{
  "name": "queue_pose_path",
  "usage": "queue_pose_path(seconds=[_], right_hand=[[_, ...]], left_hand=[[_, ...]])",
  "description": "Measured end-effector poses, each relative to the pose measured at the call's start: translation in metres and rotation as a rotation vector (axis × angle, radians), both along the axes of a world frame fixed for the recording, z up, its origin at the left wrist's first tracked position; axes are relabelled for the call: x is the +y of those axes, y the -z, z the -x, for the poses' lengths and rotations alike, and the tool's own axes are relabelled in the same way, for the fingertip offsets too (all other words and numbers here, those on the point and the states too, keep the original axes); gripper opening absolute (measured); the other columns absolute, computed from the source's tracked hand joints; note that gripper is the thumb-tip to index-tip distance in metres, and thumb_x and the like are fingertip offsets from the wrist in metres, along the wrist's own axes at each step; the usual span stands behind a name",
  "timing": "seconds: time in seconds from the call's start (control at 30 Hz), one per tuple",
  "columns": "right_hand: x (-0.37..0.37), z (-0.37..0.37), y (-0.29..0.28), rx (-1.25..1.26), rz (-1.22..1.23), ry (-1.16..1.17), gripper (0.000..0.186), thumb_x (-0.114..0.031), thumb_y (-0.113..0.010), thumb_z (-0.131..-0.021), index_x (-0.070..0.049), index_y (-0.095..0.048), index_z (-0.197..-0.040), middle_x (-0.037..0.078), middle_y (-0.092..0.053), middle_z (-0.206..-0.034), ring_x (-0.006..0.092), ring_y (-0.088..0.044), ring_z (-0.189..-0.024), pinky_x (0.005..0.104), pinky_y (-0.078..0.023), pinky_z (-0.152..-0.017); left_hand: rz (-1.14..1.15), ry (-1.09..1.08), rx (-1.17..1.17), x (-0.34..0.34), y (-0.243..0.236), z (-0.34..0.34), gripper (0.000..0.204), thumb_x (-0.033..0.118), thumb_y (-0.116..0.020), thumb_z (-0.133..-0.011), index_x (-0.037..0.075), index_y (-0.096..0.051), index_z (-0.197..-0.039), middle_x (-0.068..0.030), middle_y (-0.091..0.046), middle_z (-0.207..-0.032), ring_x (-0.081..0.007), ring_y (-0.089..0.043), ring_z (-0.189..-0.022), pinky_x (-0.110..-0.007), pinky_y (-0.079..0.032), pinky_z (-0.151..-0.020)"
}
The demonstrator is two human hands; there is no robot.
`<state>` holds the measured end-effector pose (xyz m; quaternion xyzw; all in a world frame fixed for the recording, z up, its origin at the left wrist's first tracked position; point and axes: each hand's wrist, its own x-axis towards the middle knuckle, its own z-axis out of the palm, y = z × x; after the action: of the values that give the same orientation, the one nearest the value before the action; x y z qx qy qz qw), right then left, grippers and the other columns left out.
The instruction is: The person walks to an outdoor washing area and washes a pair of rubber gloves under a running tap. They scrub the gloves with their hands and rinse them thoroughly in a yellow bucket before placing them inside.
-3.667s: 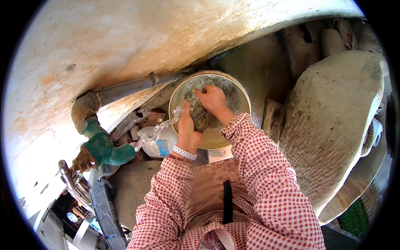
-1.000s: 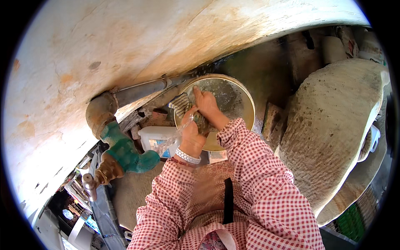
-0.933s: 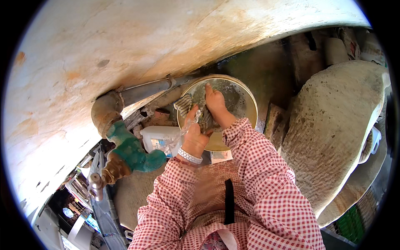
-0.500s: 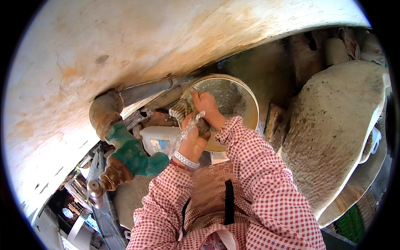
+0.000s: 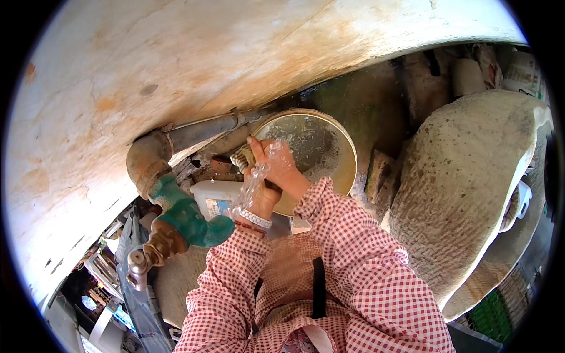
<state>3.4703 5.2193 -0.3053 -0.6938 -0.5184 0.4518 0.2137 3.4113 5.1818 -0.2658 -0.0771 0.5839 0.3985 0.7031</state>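
Note:
A wet, striped cloth is bunched between my two hands over the left rim of a round basin holding cloudy water. My right hand is closed on the cloth, on top and partly over my left hand, which grips it from below; some left fingers are hidden. A stream of water runs from the green tap across both hands, splashing over my knuckles. A white bracelet is on my left wrist.
A stained wall with a pipe curves overhead and left. A rough stone slab stands at the right. A white jug sits left of the basin, bricks and rubble behind it. A green crate is at lower right.
My right hand has moved down and left onto the cloth and left hand, leaving more of the basin's water visible. The cloth has shifted left and is more covered by my fingers.

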Motion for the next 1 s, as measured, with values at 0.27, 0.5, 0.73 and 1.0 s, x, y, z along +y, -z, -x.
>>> queue_pose_path(seconds=[0.27, 0.5, 0.73, 1.0], right_hand=[[0.02, -0.094, 0.015, 0.303, 0.322, -0.113, 0.057, -0.053, -0.049, -0.084, -0.006, -0.052, -0.116, 0.02, -0.056, -0.111, 0.0337, -0.054, -0.102, 0.0392, -0.044, -0.08], [0.036, -0.121, -0.059, 0.774, 0.489, -0.457, 0.053, -0.025, -0.068, -0.079, -0.007, -0.046, -0.124, 0.013, -0.052, -0.119, 0.0177, -0.051, -0.097, 0.0291, -0.044, -0.08], [0.018, -0.078, -0.045, 0.329, 0.019, -0.386, 0.029, -0.026, -0.059, -0.083, -0.002, -0.057, -0.098, 0.019, -0.057, -0.079, 0.027, -0.055, -0.086, 0.0356, -0.044, -0.075], [-0.02, -0.036, -0.094, 0.072, -0.231, -0.429, 0.032, -0.033, -0.062, -0.075, -0.004, -0.059, -0.089, 0.015, -0.056, -0.081, 0.0332, -0.054, -0.083, 0.0409, -0.044, -0.074]], left_hand=[[0.034, 0.539, 0.184, 0.008, -0.009, 0.005, 0.02, 0.023, -0.059, -0.085, 0.009, -0.06, -0.1, 0.0014, -0.061, -0.085, -0.0092, -0.058, -0.076, -0.025, -0.044, -0.057], [-0.469, 1.103, 0.085, 0.015, -0.004, 0.013, 0.033, 0.019, -0.063, -0.085, 0.005, -0.056, -0.114, -0.0003, -0.062, -0.103, -0.0083, -0.054, -0.093, -0.025, -0.044, -0.083], [-0.389, 0.675, 0.309, 0.011, 0.012, 0.033, 0.051, 0.035, -0.06, -0.083, 0.015, -0.045, -0.126, -0.0077, -0.045, -0.126, -0.0224, -0.049, -0.109, -0.042, -0.042, -0.088], [-0.404, -0.214, -0.275, 0.004, -0.039, -0.012, 0.048, 0.05, -0.044, -0.088, 0.01, -0.051, -0.114, -0.0124, -0.053, -0.115, -0.0269, -0.052, -0.102, -0.044, -0.046, -0.082]])
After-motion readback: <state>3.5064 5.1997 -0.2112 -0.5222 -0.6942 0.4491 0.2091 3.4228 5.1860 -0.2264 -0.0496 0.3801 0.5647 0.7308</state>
